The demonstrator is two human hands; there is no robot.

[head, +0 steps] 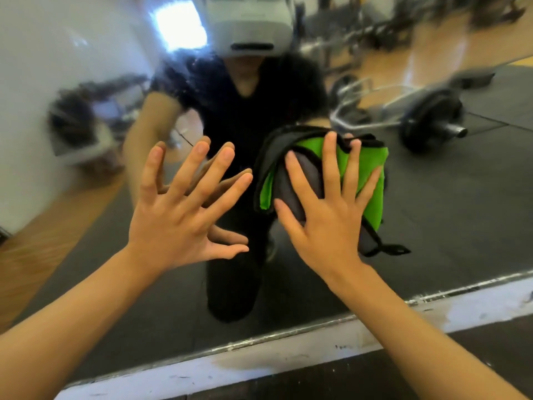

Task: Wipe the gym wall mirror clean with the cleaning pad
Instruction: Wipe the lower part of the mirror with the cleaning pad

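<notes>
Fingers (331, 157) of the right hand (326, 217) spread flat, pressing the green and grey cleaning pad (360, 180) against the wall mirror (432, 212), left hand (178, 215) beside it, fingers splayed apart at the glass, holding nothing, white baseboard (259, 359) below, barbell (427, 122) reflected.

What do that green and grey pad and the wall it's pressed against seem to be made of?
The cleaning pad looks like soft cloth, probably microfibre: matte green and grey panels, black stitched edging, folds under the right hand. The wall mirror looks like glossy glass, since it reflects the room and the left hand.
</notes>
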